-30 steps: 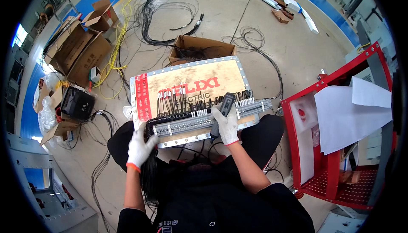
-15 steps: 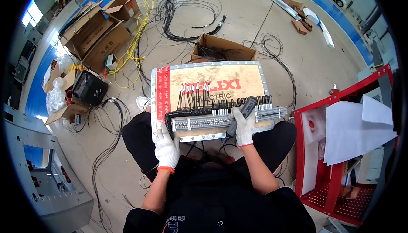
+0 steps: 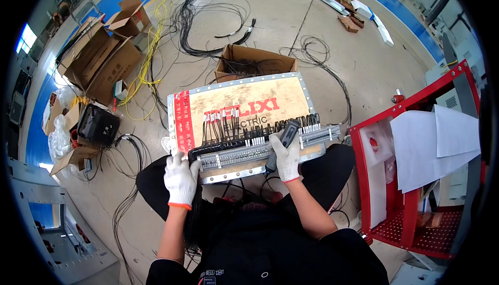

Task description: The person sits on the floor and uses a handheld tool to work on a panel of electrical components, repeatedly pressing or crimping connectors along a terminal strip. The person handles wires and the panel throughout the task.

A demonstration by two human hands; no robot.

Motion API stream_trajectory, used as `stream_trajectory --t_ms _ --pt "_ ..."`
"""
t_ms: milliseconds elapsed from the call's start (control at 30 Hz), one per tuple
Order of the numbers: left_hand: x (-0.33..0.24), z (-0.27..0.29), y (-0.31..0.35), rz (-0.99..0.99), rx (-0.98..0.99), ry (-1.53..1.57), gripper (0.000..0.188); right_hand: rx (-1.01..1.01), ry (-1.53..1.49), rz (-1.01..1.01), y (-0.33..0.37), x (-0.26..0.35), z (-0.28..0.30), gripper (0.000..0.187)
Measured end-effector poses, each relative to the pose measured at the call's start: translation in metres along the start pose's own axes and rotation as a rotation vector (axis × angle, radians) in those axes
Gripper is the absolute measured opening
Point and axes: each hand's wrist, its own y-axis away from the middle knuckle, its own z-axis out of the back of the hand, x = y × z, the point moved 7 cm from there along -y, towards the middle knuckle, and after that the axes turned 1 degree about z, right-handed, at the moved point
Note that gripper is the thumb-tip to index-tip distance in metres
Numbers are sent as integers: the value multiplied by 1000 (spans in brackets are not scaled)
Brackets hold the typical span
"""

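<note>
My right hand, in a white knit glove, is closed around a grey powered screwdriver, slanting with its narrower dark end toward me. It lies over a long grey terminal strip with several black wires along its far side, their ends in white sleeves. The strip rests across a cardboard-coloured panel with a riveted metal rim and red tape, over my lap. My left hand, gloved too, is by the panel's near left corner, next to the strip's end, with thumb and fingers apart; its fingertips are partly hard to make out.
An open cardboard box with cables stands beyond the panel. Black cables and yellow cables spread over the floor. Cartons and a black case sit left. A red metal frame with white sheets stands right, a grey cabinet left.
The whole view has shifted, with the panel lower and to the left. My left hand has slid off the panel's surface to its corner. The right hand still grips the screwdriver over the strip.
</note>
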Motion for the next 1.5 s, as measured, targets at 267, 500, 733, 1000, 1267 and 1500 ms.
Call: stream_trajectory --t_ms 267,500,733,1000,1267,1500 --pt "-55 -14 -70 -136 38 886 24 11 -27 -13 -1 -9 -2 23" --pt "-94 -64 -91 -6 224 713 39 -3 17 -24 0 -4 0 24" --pt "-99 -87 -116 149 97 655 26 18 -21 -43 1 -1 -3 26" --pt "-84 -103 -115 414 217 1406 19 23 -34 -62 1 2 -4 23" --pt "-81 -102 -114 342 126 1328 20 17 -17 -50 1 6 -5 20" --pt "-99 -85 -114 60 156 997 27 56 10 -55 -8 16 -8 24"
